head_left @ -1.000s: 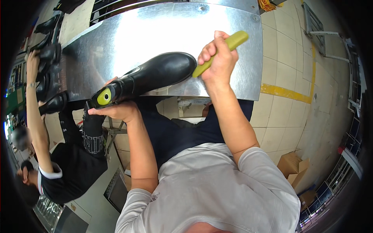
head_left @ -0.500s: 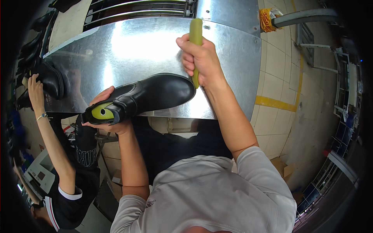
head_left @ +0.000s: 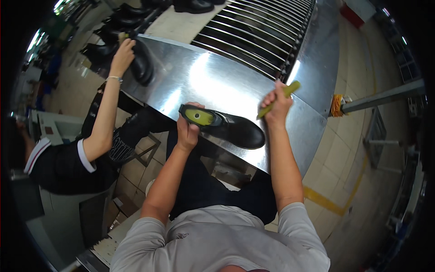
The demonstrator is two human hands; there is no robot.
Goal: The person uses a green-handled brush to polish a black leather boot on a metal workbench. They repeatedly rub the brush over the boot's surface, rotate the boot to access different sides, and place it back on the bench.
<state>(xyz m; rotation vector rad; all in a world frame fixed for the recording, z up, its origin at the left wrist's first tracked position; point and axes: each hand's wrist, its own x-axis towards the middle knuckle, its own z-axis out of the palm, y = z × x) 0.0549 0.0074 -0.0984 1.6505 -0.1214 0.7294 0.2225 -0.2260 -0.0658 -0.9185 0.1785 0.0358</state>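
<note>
A black ankle boot (head_left: 240, 130) lies tilted at the near edge of the metal table, its toe to the right. The olive-green shoe last (head_left: 199, 118), with a round hole in its top, fills the boot's opening. My left hand (head_left: 186, 132) is closed around the boot's shaft, thumb on the near side and some fingers hidden behind. To the right, above the toe, my right hand (head_left: 278, 105) is wrapped around an olive-green stick (head_left: 293, 87). The stick slants, its lower end just apart from the boot.
The shiny metal table (head_left: 167, 59) adjoins a roller conveyor (head_left: 253, 34) at the back. On the left, a co-worker's hand (head_left: 121, 58) is at another black boot (head_left: 142, 65). More black boots (head_left: 192, 5) stand farther back. A metal bar (head_left: 376, 97) juts in from the right.
The whole view has turned and shifted. The stick has gone from nearly upright to slanting, and its lower end has come away from the boot's toe. Both hands keep their grips.
</note>
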